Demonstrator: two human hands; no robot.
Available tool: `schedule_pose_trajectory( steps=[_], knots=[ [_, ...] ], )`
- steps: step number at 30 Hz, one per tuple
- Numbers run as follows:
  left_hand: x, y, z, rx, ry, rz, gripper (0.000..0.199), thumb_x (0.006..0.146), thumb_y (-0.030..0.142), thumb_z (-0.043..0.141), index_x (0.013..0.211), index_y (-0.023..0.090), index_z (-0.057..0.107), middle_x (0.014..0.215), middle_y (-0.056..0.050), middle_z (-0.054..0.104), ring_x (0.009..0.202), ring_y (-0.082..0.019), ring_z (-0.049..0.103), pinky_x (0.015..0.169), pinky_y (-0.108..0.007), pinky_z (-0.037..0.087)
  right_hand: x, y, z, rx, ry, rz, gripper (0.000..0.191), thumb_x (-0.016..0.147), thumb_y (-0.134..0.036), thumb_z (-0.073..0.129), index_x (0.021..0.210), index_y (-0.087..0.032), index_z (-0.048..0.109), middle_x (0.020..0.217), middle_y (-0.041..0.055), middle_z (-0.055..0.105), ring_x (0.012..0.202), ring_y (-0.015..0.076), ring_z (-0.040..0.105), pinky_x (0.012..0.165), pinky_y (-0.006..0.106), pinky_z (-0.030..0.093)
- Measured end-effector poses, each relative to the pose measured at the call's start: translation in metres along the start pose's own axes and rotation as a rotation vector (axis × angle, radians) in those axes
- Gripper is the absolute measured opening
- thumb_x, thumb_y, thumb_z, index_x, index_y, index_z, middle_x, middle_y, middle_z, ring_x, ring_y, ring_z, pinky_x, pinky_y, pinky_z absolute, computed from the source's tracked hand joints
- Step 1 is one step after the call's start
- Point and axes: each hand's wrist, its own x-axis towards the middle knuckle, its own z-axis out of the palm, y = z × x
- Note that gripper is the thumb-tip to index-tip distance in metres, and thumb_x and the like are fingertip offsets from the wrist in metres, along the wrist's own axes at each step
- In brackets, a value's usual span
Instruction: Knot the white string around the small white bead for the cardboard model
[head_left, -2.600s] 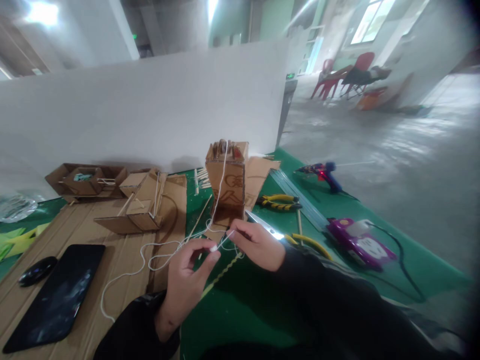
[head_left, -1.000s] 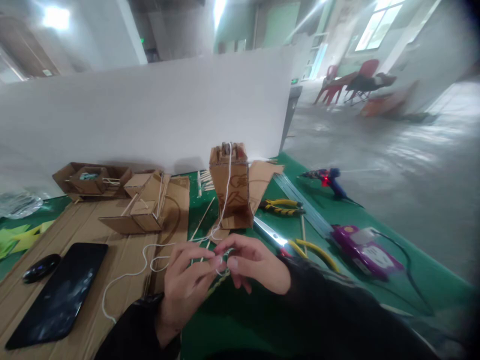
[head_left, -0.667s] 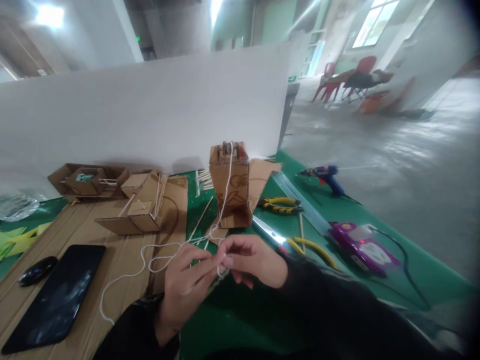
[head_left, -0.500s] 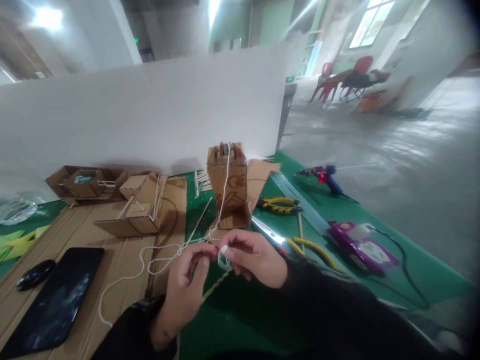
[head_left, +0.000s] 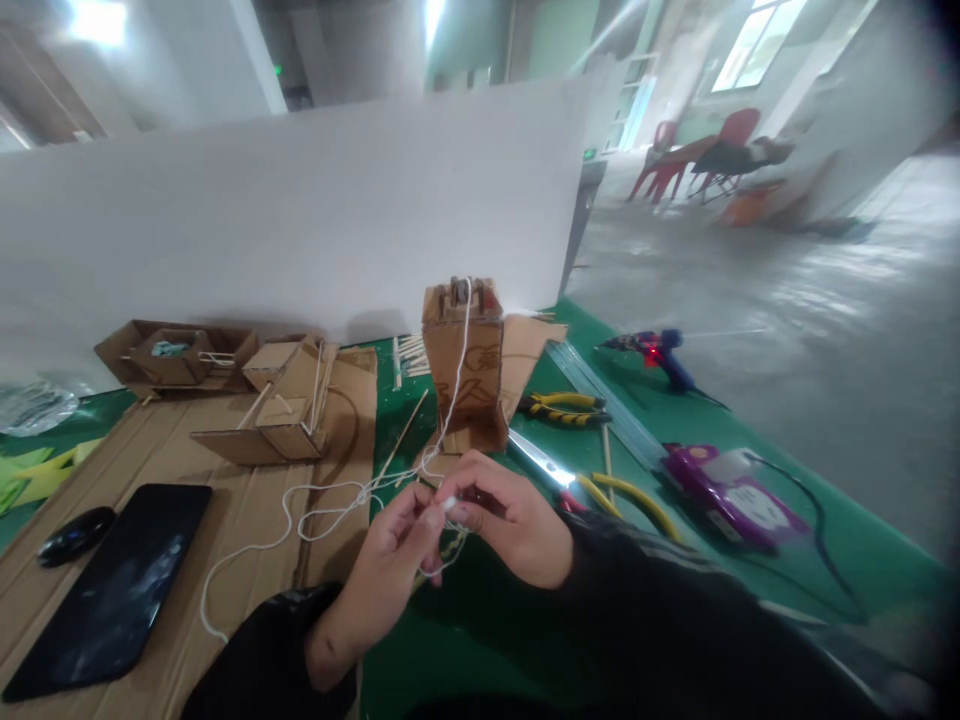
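My left hand (head_left: 397,555) and my right hand (head_left: 517,515) meet above the green table, fingertips pinched together on a white string (head_left: 452,565). A small white piece of it shows between the fingertips, and a loop hangs beneath them. What exactly the fingertips grip there is partly hidden. Just beyond my hands stands an upright cardboard tower (head_left: 466,370). The string runs from the slot at the tower's top down its front, then lies in loose curls on the table and the cardboard sheet to the left.
At right lie scissors (head_left: 540,460), yellow-black pliers (head_left: 566,408), a glue gun (head_left: 660,355) and a purple power strip (head_left: 731,495). On the left cardboard sheet (head_left: 247,520) are a black tablet (head_left: 112,590), a mouse (head_left: 75,537) and a cardboard model (head_left: 277,405). A white panel (head_left: 300,220) stands behind.
My left fingertips have closed in on the string beside my right fingertips. The loop under my hands now hangs lower and wider. The whole view has shifted slightly.
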Motion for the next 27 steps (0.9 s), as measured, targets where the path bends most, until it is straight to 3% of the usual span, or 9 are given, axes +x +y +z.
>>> schedule_pose_trajectory(
  steps=[4, 11, 18, 25, 27],
  knots=[
    [0.001, 0.000, -0.002, 0.055, 0.034, -0.037, 0.032, 0.088, 0.049, 0.053, 0.077, 0.019, 0.049, 0.050, 0.010, 0.038, 0.041, -0.005, 0.037, 0.042, -0.017, 0.033, 0.000, -0.002, 0.001, 0.113, -0.014, 0.062, 0.014, 0.089, -0.029, 0.060, 0.093, -0.016, 0.065, 0.087, 0.0025, 0.055, 0.069, 0.0108, 0.053, 0.061, 0.023, 0.044],
    [0.004, 0.006, -0.005, 0.109, 0.045, -0.070, 0.025, 0.089, 0.043, 0.055, 0.092, 0.018, 0.056, 0.051, 0.009, 0.040, 0.043, -0.005, 0.037, 0.042, -0.016, 0.029, 0.001, 0.003, 0.002, 0.364, -0.022, 0.245, 0.022, 0.086, -0.037, 0.063, 0.090, -0.016, 0.061, 0.073, -0.0031, 0.049, 0.047, 0.0033, 0.040, 0.039, 0.017, 0.030],
    [0.006, 0.003, 0.000, -0.245, -0.054, -0.138, 0.024, 0.089, 0.032, 0.059, 0.107, 0.016, 0.059, 0.047, 0.013, 0.026, 0.039, -0.004, 0.023, 0.039, -0.016, 0.029, 0.002, 0.012, 0.003, 0.358, 0.024, 0.178, 0.019, 0.084, -0.034, 0.066, 0.092, -0.017, 0.069, 0.089, 0.0021, 0.050, 0.049, 0.0023, 0.037, 0.035, 0.015, 0.028],
    [0.005, 0.002, -0.002, -0.237, -0.002, -0.096, 0.019, 0.084, 0.033, 0.065, 0.093, 0.016, 0.065, 0.045, 0.011, 0.030, 0.038, -0.003, 0.025, 0.039, -0.015, 0.028, 0.000, 0.016, 0.011, 0.472, -0.016, 0.199, 0.019, 0.084, -0.037, 0.066, 0.092, -0.020, 0.068, 0.089, -0.0001, 0.048, 0.045, 0.0010, 0.035, 0.034, 0.016, 0.027],
    [0.005, 0.001, -0.003, -0.226, 0.013, -0.076, 0.018, 0.084, 0.033, 0.065, 0.090, 0.016, 0.065, 0.045, 0.011, 0.031, 0.038, -0.003, 0.025, 0.038, -0.015, 0.028, 0.000, 0.015, 0.012, 0.411, -0.006, 0.172, 0.019, 0.085, -0.037, 0.064, 0.093, -0.020, 0.069, 0.088, 0.0006, 0.050, 0.048, 0.0027, 0.040, 0.038, 0.017, 0.033]
  ],
)
